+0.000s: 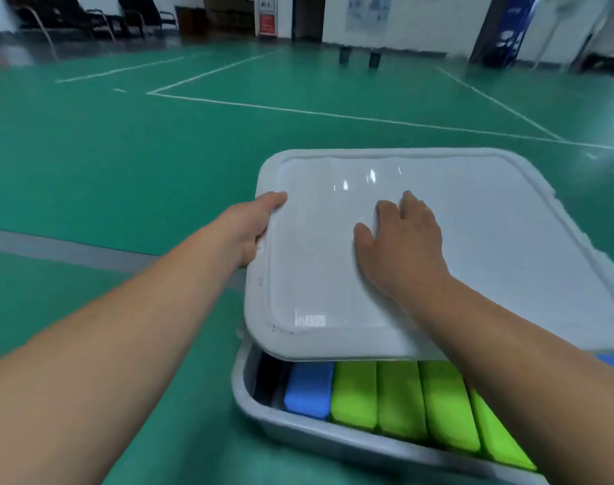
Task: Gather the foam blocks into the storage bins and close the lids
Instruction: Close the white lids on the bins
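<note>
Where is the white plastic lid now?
Head view, centre-right: the white plastic lid sits partly over the grey plastic bin, left hand gripping its edge, right hand on top.

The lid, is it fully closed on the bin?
No, the lid sits offset; foam blocks show uncovered in the bin.

The left hand [253, 228] grips the lid [501, 239] at its edge, thumb on top. The right hand [405, 248] rests flat on it, both forearms outstretched.
</note>
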`<state>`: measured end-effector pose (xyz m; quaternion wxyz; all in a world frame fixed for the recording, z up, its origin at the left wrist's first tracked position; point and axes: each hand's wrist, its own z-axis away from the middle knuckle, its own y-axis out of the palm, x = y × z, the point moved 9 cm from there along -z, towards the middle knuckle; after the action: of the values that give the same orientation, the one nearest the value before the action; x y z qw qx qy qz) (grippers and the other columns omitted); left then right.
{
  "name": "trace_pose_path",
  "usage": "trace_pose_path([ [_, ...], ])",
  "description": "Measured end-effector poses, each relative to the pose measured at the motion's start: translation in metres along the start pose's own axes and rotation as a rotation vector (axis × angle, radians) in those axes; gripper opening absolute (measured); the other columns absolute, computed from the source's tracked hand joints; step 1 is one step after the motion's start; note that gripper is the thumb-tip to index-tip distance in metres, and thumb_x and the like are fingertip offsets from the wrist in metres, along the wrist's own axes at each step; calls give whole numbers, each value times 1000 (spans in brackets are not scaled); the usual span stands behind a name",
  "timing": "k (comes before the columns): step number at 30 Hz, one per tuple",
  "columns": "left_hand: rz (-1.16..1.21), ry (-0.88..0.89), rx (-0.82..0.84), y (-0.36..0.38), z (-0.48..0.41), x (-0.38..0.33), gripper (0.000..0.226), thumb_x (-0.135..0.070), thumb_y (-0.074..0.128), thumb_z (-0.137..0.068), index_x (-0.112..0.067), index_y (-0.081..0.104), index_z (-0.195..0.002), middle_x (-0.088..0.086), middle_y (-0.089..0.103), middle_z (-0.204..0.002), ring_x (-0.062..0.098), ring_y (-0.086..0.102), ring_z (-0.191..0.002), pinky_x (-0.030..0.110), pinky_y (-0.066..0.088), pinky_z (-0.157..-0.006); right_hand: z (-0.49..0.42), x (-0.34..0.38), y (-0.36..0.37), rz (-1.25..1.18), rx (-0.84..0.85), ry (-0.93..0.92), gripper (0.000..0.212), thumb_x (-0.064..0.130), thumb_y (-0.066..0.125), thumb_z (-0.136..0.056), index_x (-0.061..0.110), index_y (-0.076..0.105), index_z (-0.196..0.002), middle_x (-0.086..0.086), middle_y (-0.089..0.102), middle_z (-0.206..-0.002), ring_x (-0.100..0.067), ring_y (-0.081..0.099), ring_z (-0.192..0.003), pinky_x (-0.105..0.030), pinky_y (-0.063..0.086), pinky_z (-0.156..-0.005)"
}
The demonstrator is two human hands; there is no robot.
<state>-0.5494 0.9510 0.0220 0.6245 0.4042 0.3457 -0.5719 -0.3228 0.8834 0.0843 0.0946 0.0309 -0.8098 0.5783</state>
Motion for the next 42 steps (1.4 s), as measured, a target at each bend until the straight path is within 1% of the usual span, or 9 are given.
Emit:
trace_pose_path([
  [6,-463,-24,-199,-5,-20,47,51,-57,70,-81,-12,67,-102,7,76,-91,26,72,-76,38,60,-81,42,-56,83,51,433,171,82,72,18,-99,15,30,-158,-17,21,-166,-40,25,-149,-51,26,-119],
  [9,-804,139,-316,-5,-19,34,53,-59,65,-86,-8,56,-98,8,62,-88,27,58,-66,30,42,-57,49,-63,101,101,472,130,86,74,17,-98,18,15,-163,-16,10,-170,-41,18,-153,-52,23,-122],
  [16,-1408,249,-208,10,-23,52,32,-33,49,-98,-6,64,-87,12,64,-87,23,51,-66,31,38,-61,64,-80,120,184,585,206,91,79,27,-94,11,32,-155,-9,20,-163,-38,30,-141,-54,35,-106],
  [20,-1469,248,-114,22,-15,66,45,-56,48,-99,-14,58,-109,14,55,-106,29,52,-96,34,39,-74,72,-81,126,288,600,147,101,83,28,-91,10,17,-161,-10,7,-169,-39,24,-146,-54,35,-108],
  [23,-1506,179,-102,23,-16,80,63,-74,54,-87,-16,56,-112,12,37,-125,29,53,-97,36,44,-84,72,-79,127,310,590,145,103,84,27,-91,10,16,-162,-11,7,-169,-40,25,-146,-54,34,-107],
  [26,-1465,259,-171,26,-18,83,62,-66,58,-91,-9,56,-115,10,37,-126,27,54,-90,35,42,-79,69,-81,128,321,575,147,102,84,26,-90,11,20,-161,-10,13,-167,-39,28,-143,-53,35,-106],
  [32,-1661,196,-163,33,-15,95,63,-56,35,-103,-4,57,-130,14,27,-137,30,40,-116,46,44,-95,64,-87,129,345,561,103,96,82,23,-93,12,26,-158,-10,20,-165,-39,31,-141,-53,36,-107],
  [38,-1317,196,-230,22,-15,78,48,-33,41,-103,4,55,-129,24,48,-136,33,46,-104,39,41,-87,48,-80,107,326,428,16,104,89,15,-86,10,38,-151,-17,35,-156,-43,28,-145,-54,27,-119],
  [42,-1287,66,-301,-10,-10,70,71,-41,48,-103,4,24,-152,22,44,-144,36,50,-112,37,36,-82,54,-69,114,173,484,-11,114,95,19,-79,8,30,-153,-14,27,-161,-40,28,-147,-60,30,-117],
])
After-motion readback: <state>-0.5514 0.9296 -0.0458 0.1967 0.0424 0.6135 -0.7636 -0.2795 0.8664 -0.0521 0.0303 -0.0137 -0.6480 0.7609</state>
